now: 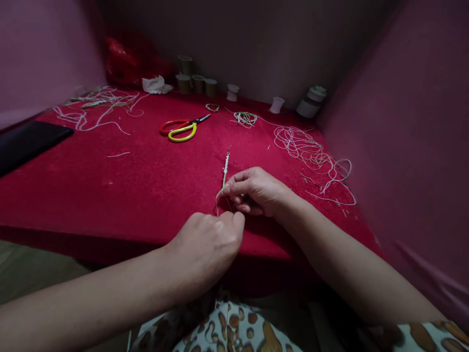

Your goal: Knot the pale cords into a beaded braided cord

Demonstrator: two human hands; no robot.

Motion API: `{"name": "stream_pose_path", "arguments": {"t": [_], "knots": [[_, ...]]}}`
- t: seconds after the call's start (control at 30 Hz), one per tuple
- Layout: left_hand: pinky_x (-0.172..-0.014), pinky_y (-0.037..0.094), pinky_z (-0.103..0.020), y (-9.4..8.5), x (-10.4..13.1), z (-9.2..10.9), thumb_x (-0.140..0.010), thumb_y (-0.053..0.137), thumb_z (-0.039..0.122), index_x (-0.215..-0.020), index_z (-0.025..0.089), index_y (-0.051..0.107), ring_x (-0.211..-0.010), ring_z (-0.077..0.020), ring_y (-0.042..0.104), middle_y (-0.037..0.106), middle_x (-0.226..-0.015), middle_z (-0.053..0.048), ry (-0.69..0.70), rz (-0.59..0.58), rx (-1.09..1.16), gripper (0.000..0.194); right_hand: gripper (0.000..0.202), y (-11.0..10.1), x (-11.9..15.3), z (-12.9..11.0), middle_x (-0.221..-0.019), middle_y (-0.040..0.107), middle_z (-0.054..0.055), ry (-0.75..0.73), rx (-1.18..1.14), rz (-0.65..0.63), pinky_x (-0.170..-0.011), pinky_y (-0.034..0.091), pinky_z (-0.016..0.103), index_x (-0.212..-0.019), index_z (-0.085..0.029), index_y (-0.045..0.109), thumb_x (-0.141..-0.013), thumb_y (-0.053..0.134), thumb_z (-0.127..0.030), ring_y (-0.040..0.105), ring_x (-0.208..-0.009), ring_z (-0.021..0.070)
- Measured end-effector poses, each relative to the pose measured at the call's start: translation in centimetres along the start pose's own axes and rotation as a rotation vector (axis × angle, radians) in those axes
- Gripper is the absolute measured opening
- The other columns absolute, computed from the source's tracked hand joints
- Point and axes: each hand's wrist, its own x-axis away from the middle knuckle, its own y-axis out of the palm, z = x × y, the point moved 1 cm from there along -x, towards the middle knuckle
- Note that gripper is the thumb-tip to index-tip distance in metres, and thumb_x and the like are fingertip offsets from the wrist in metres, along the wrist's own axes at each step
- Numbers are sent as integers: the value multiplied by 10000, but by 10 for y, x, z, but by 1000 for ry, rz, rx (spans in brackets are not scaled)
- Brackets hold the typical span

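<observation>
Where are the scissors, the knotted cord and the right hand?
Scissors [194,129], head view: on the yellow handle.
Knotted cord [226,164], head view: on its whitish knotted stretch.
Right hand [261,188], head view: on the back of it.

Red bag [124,61] (crinkly) nr wht tissue [157,85]; lidded btl [311,101] back R.

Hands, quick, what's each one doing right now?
Left hand: closed; whatever it grips is hidden.
Right hand: closed, pinching the green cord.
</observation>
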Motion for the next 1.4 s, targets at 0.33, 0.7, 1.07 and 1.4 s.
{"name": "stream_pose_path", "arguments": {"t": [0.33, 0.7, 1.07, 1.4], "knots": [[-525, 436, -264, -30, 0, -39, -827, 464, 269, -723, 179, 631, -562, -156, 590, 653, -663, -39, -99, -2, 489, 216, 173, -1, 0, 2, -413, 449, -54, -14, 67, 48, -235, 202, 168, -569, -164, 491, -711, 588, -177, 352, -285, 56], [-395, 490, -262, -6, -22, -59, -783, 554, 210, -642, 150, 554, -366, -156, 588, 627, -470, -33, -656, -106, 1632, 153, 181, -3, 2, 2, -416, 458, -56, -36, 134, 46, -245, 217, 170, -603, -167, 493, -739, 589, -237, 344, -278, 52], [-296, 412, -219, -7, -22, -58, -811, 537, 197, -638, 181, 510, -288, -124, 503, 559, -411, 13, -706, -96, 1489, 175, 201, 11, 8, -12, -363, 419, -70, 46, 344, 198, -265, 212, 158, -585, -169, 453, -751, 542, -99, 337, -266, 41], [-244, 313, -168, -9, -27, -54, -814, 525, 180, -571, 195, 490, -234, -99, 446, 490, -311, 45, -750, -76, 1356, 246, 148, 11, 12, -7, -500, 521, -5, -185, 710, 326, -437, 307, 202, -602, -157, 537, -739, 525, -102, 436, -434, 74]]}}
